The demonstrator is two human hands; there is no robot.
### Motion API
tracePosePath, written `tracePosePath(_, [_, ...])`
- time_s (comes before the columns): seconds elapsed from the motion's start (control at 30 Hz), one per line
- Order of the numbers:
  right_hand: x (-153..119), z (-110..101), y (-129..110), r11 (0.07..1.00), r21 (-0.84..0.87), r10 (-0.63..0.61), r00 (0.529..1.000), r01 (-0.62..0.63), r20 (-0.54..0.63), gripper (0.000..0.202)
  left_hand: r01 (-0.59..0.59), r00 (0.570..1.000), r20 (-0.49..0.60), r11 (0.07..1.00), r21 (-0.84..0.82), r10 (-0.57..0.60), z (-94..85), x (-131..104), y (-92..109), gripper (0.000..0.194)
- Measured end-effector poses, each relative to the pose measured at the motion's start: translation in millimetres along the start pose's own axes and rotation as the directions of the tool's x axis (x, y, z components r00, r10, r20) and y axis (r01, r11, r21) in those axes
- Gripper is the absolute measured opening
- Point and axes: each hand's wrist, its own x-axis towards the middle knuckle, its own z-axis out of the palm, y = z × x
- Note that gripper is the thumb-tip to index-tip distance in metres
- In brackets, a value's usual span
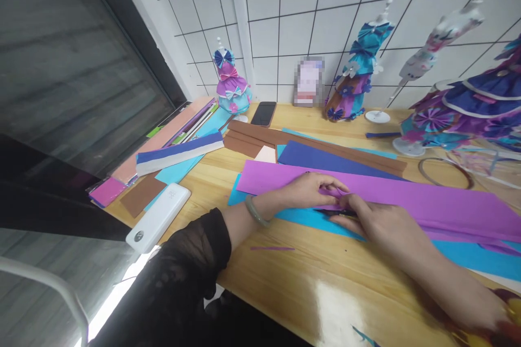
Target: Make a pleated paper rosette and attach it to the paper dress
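Note:
A long sheet of purple crepe paper (431, 203) lies across the table over a blue sheet (303, 219). My left hand (311, 190) rests on the purple paper, its fingers closed on the paper's near edge. Just to the right, my right hand (376, 222) grips dark scissors (329, 212), whose pointed end faces left along that edge. My fingers hide most of their handles. Both hands nearly touch. A thin purple strip (272, 248) lies on the wood in front of them.
Dark blue paper (325, 161) and brown paper (252, 138) lie behind the purple sheet. At left are a white power bank (158, 218) and a folded blue-and-white strip (181, 153). A phone (264, 113) and several dressed mannequins, one a blue-topped figure (360, 70), stand along the wall.

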Motion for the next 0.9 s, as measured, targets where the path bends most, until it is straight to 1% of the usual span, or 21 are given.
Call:
tracePosePath(0.1, [0,0,1,0.998,-0.06,-0.018,0.994,0.024,0.107,0.043,-0.011,1.0,-0.008,1.0,0.013,0.011,-0.5,0,-1,0.036])
tracePosePath(0.27, [0,0,1,0.998,-0.058,-0.013,0.994,0.019,0.107,0.041,-0.001,1.0,-0.005,1.0,0.027,0.001,1.4,1,-2,0.035])
tracePosePath(0.37, [0,1,1,0.998,-0.065,-0.014,0.995,0.021,0.097,0.039,-0.003,1.0,-0.005,0.999,0.045,0.003,0.0,1,2,0.035])
tracePosePath(0.47, [-1,2,0,0.997,-0.081,-0.007,0.996,0.014,0.087,0.039,0.009,1.0,0.014,0.995,0.099,-0.01,-12.4,-2,11,0.041])
tracePosePath(0.5, [-1,2,0,0.997,-0.08,-0.002,0.996,0.01,0.09,0.039,-0.002,1.0,0.02,0.985,0.171,-0.002,-19.3,-4,15,0.042])
tracePosePath(0.57, [-2,1,-1,0.998,-0.068,0.004,0.995,0.003,0.103,0.038,-0.038,0.999,0.047,0.942,0.333,0.023,-35.0,-8,20,0.029])
tracePosePath(0.6, [-2,1,-1,0.998,-0.061,0.003,0.994,0.003,0.107,0.038,-0.04,0.998,0.06,0.926,0.376,0.019,-42.6,-10,21,0.025])
tracePosePath(0.67, [-2,1,-1,0.998,-0.057,0.008,0.994,-0.001,0.108,0.038,-0.014,0.998,0.062,0.916,0.401,-0.011,-54.9,-13,20,0.026])
tracePosePath(0.7, [-2,1,-1,0.998,-0.063,0.015,0.994,-0.009,0.11,0.039,-0.019,0.995,0.101,0.917,0.4,-0.023,-58.9,-14,18,0.023])
tracePosePath(0.8, [-3,2,0,0.996,-0.081,0.045,0.99,-0.034,0.136,0.041,-0.078,0.974,0.227,0.914,0.399,-0.016,-62.9,-15,11,0.016])
tracePosePath(0.9, [-3,2,-1,0.997,-0.07,0.046,0.986,-0.035,0.158,0.042,-0.125,0.961,0.277,0.91,0.396,0.011,-61.0,-14,7,0.015])
